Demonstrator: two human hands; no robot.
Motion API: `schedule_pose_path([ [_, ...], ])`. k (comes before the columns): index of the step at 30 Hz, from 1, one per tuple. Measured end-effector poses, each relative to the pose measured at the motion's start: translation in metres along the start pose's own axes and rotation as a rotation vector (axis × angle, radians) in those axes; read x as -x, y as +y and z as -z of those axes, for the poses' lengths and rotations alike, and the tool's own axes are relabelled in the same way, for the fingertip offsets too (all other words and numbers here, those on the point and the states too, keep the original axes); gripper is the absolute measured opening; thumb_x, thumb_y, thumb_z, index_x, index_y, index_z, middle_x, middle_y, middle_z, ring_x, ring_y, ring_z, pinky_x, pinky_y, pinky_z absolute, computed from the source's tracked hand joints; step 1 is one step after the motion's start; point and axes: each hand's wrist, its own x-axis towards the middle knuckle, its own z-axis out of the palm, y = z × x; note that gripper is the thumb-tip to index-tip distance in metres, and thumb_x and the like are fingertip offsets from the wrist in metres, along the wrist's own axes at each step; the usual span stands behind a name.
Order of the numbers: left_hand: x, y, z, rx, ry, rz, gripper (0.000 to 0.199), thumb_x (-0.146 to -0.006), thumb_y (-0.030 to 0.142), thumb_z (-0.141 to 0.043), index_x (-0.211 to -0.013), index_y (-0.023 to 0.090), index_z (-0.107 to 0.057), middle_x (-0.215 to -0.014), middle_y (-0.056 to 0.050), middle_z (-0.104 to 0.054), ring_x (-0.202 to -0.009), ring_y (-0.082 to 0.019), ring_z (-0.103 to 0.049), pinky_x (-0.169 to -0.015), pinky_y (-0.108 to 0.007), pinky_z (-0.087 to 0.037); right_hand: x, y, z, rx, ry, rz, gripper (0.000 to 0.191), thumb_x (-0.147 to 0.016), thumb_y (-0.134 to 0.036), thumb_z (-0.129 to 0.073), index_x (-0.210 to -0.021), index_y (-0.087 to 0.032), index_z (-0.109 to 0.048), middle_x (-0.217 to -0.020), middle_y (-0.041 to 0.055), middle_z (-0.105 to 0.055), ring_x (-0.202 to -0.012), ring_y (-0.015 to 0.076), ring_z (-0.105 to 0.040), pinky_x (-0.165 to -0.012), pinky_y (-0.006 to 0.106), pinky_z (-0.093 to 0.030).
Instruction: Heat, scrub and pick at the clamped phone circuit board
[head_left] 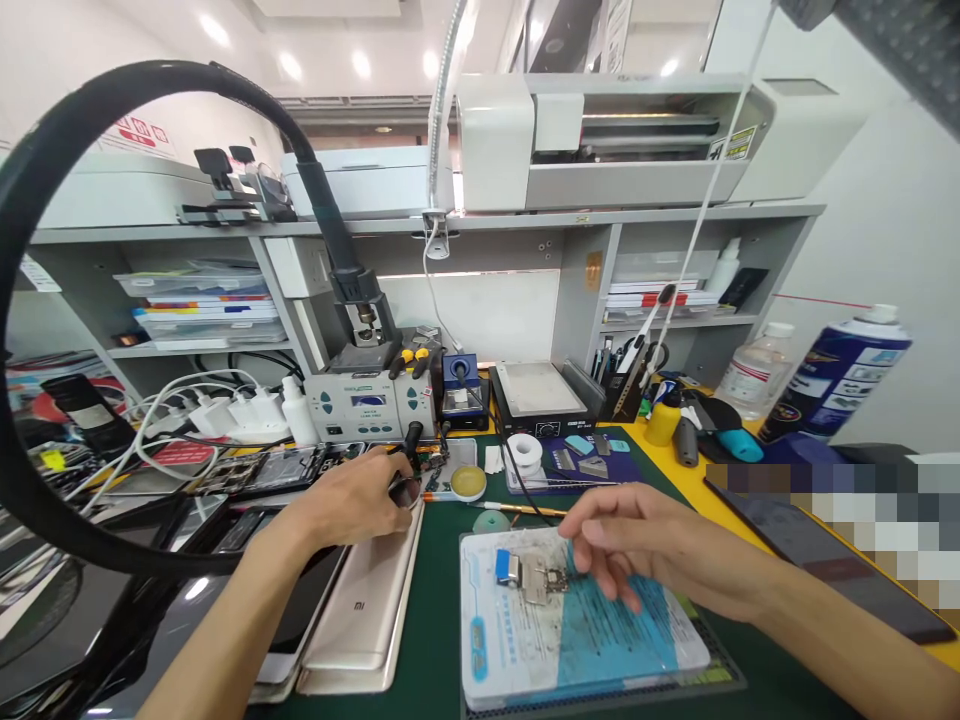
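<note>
My left hand (364, 497) reaches over the top end of a gold phone back (364, 605), its fingers curled round a small dark object that is hard to make out. My right hand (637, 545) hovers above a blue and white pad (517, 655), fingers loosely bent and apart, with nothing visible in them. Just left of those fingers, a small metal circuit board (536, 580) lies on the pad, with a blue-tipped connector (507, 567) at its left. Beyond the pad are a round tin of yellowish paste (469, 483) and a roll of solder wire (523, 452).
A soldering station (369, 405) and a flat heating plate (540, 388) stand at the back. Phones and phone parts (281, 468) crowd the left. A thick black hose (9, 400) arches across the left. Bottles and a blue spray can (836, 375) stand right.
</note>
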Motion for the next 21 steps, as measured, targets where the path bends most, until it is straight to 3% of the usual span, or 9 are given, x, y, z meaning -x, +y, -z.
schedule_pose_path([
  [6,0.007,0.011,0.007,0.040,0.165,-0.059,0.043,-0.086,0.045,-0.057,-0.123,0.024,-0.065,-0.127,-0.007,-0.061,-0.095,-0.025,-0.069,-0.086,-0.036,-0.051,0.001,-0.002,-0.001,-0.009,0.002,0.000,0.028,-0.085,-0.035,-0.084,-0.097,-0.011,-0.076,-0.083,0.0066,-0.074,-0.061,0.0114,-0.067,-0.049,0.018,-0.053],
  [10,0.004,0.011,-0.001,0.022,0.066,-0.051,0.034,-0.077,0.037,-0.064,-0.107,0.022,-0.072,-0.112,-0.007,-0.071,-0.093,-0.029,-0.071,-0.080,-0.036,-0.052,0.002,-0.002,-0.002,-0.006,0.007,-0.013,0.029,-0.084,-0.037,-0.085,-0.095,-0.011,-0.076,-0.082,0.0066,-0.073,-0.060,0.0116,-0.067,-0.048,0.018,-0.053],
  [16,0.000,0.007,-0.006,0.011,0.039,-0.012,0.051,-0.080,0.040,-0.063,-0.127,0.020,-0.067,-0.129,-0.011,-0.071,-0.109,-0.033,-0.070,-0.089,-0.039,-0.053,0.002,-0.004,-0.002,0.011,-0.002,-0.013,0.028,-0.085,-0.037,-0.084,-0.097,-0.012,-0.077,-0.083,0.0065,-0.073,-0.062,0.0118,-0.067,-0.049,0.019,-0.053],
  [21,0.002,0.013,-0.005,0.003,0.013,-0.012,0.051,-0.078,0.038,-0.066,-0.127,0.020,-0.068,-0.124,-0.011,-0.074,-0.110,-0.034,-0.071,-0.086,-0.037,-0.054,0.002,-0.003,-0.002,0.021,0.014,-0.009,0.030,-0.084,-0.037,-0.084,-0.097,-0.012,-0.076,-0.083,0.0065,-0.073,-0.062,0.0118,-0.066,-0.049,0.019,-0.053],
])
